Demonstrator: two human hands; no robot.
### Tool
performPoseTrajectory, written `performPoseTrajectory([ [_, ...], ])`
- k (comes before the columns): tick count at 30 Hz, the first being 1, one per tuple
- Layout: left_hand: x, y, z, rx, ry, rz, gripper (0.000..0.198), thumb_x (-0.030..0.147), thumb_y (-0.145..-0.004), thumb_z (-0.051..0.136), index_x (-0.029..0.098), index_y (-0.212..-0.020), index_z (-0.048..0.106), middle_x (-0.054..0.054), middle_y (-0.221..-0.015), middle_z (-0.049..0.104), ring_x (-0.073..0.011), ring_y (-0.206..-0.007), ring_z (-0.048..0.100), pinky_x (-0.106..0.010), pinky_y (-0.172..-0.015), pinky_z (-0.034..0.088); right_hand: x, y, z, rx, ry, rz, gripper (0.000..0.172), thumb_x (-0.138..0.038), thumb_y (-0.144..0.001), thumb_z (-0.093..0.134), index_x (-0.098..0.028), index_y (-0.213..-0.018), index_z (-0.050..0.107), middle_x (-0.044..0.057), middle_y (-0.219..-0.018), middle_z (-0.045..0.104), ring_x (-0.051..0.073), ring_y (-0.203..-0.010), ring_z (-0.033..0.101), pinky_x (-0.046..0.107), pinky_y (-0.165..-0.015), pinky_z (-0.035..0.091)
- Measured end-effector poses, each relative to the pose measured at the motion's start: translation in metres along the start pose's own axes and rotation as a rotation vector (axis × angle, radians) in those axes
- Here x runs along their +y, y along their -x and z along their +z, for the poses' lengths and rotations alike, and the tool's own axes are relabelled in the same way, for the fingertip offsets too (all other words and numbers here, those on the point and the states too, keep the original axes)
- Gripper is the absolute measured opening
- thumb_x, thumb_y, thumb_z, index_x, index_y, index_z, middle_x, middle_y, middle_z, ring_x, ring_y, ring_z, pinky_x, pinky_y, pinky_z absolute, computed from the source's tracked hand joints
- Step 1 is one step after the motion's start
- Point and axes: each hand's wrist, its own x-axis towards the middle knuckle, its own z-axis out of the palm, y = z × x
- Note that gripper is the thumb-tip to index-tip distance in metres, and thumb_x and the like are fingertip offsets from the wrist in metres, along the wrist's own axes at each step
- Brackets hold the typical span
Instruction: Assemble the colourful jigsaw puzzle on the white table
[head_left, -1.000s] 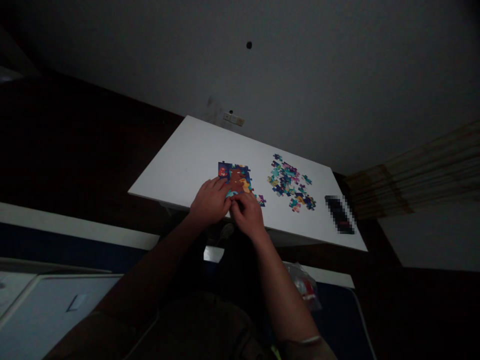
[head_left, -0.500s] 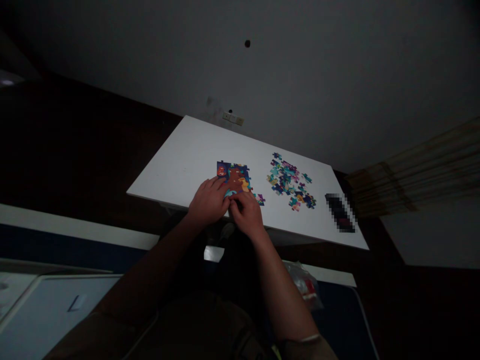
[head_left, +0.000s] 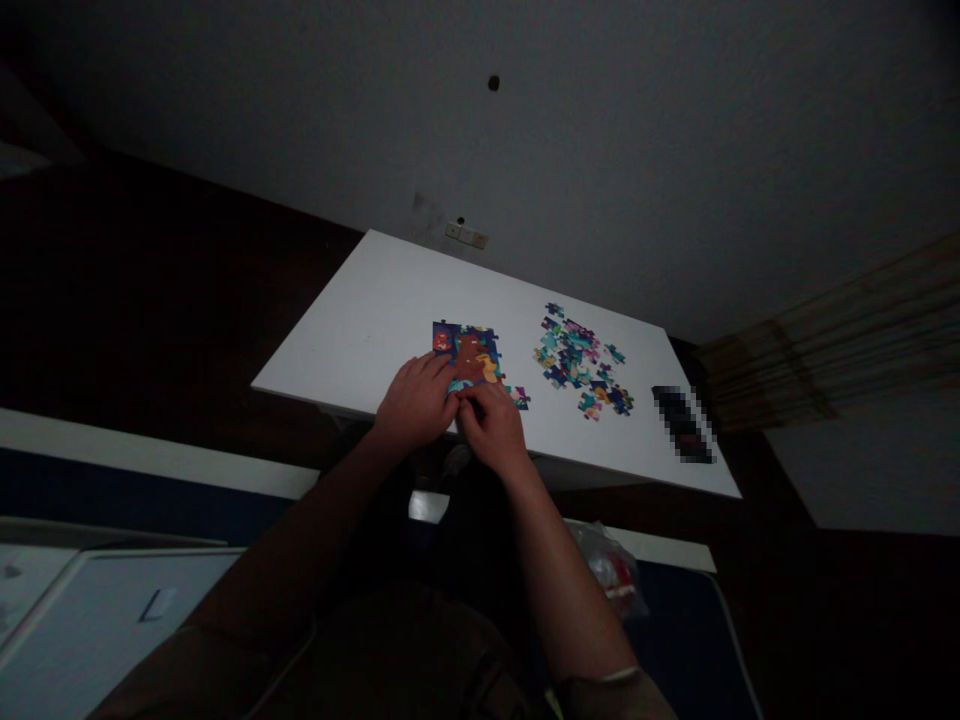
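Observation:
A partly joined jigsaw puzzle [head_left: 471, 350] lies near the front edge of the white table, showing a brown figure on dark blue. My left hand [head_left: 418, 405] rests flat over its lower left part, fingers stretched out. Against its thumb, at the puzzle's near edge, is my right hand [head_left: 491, 424] with fingers bent and pressed together. Whatever those fingertips hold, if anything, is hidden. A few joined puzzle pieces [head_left: 519, 398] in purple and teal stick out just right of my right hand. Both hands cover the puzzle's lower edge.
Loose puzzle pieces [head_left: 574, 350] lie in a pile on the right half of the white table [head_left: 337, 320]. A pixelated dark object [head_left: 681, 424] sits near the table's right end. Below the table, a clear plastic bag [head_left: 611, 568] lies beside my right forearm. A wall stands behind.
Both hands stay in almost the same place on the puzzle. The view has shifted very slightly; nothing else has visibly moved.

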Motion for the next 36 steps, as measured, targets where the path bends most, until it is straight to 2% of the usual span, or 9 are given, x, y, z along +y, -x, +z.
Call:
performPoseTrajectory([
  [4,0.000,0.000,0.001,0.005,0.007,0.003,0.036,0.026,-0.115,0.070,0.024,-0.147,0.087,-0.017,-0.170,0.087,-0.0407,-0.161,0.079,-0.064,-0.141,0.063,0.001,0.000,0.001,-0.002,-0.001,0.007,0.025,-0.015,-0.113,0.071,-0.034,-0.112,0.088,0.010,-0.120,0.095,0.037,-0.121,0.087,0.060,-0.119,0.071],
  [10,0.000,0.000,-0.002,-0.031,0.008,0.002,0.040,0.027,-0.117,0.067,0.018,-0.151,0.086,-0.022,-0.173,0.084,-0.0430,-0.164,0.078,-0.063,-0.142,0.062,0.004,0.000,0.003,0.006,-0.014,-0.001,0.028,-0.017,-0.112,0.072,-0.039,-0.111,0.091,0.010,-0.118,0.094,0.039,-0.118,0.088,0.064,-0.116,0.073],
  [15,0.000,0.000,-0.001,-0.012,0.015,-0.007,0.038,0.028,-0.116,0.068,0.024,-0.150,0.086,-0.017,-0.172,0.086,-0.0411,-0.164,0.078,-0.062,-0.141,0.062,0.008,0.001,0.006,0.028,-0.032,-0.018,0.028,-0.017,-0.112,0.072,-0.038,-0.111,0.090,0.010,-0.116,0.094,0.039,-0.116,0.088,0.063,-0.113,0.075],
  [20,0.000,0.000,0.000,-0.007,0.030,-0.006,0.039,0.026,-0.114,0.069,0.024,-0.148,0.087,-0.018,-0.170,0.086,-0.0416,-0.163,0.078,-0.064,-0.141,0.063,0.010,0.001,0.008,0.045,-0.041,-0.020,0.024,-0.017,-0.111,0.072,-0.035,-0.109,0.088,0.010,-0.115,0.092,0.038,-0.115,0.087,0.061,-0.112,0.074],
  [24,0.000,0.000,-0.001,-0.002,0.033,-0.003,0.039,0.026,-0.114,0.069,0.025,-0.149,0.087,-0.018,-0.171,0.086,-0.0420,-0.163,0.078,-0.066,-0.141,0.063,0.006,0.000,0.004,0.014,-0.028,-0.010,0.023,-0.018,-0.113,0.071,-0.034,-0.112,0.088,0.011,-0.118,0.093,0.038,-0.119,0.087,0.061,-0.117,0.073],
  [32,0.000,0.000,0.000,0.009,0.038,-0.006,0.036,0.026,-0.114,0.070,0.027,-0.145,0.087,-0.016,-0.169,0.087,-0.0413,-0.162,0.079,-0.065,-0.141,0.063,-0.004,-0.001,-0.003,-0.015,0.029,0.023,0.032,-0.014,-0.111,0.071,-0.038,-0.115,0.093,0.011,-0.121,0.094,0.039,-0.121,0.087,0.063,-0.118,0.074],
  [36,0.000,0.000,-0.002,-0.007,0.034,-0.001,0.036,0.028,-0.115,0.070,0.027,-0.146,0.087,-0.016,-0.170,0.087,-0.0407,-0.162,0.079,-0.064,-0.142,0.063,-0.001,0.001,-0.002,-0.018,0.017,0.010,0.027,-0.017,-0.114,0.070,-0.033,-0.117,0.092,0.012,-0.121,0.094,0.037,-0.120,0.087,0.061,-0.119,0.072],
])
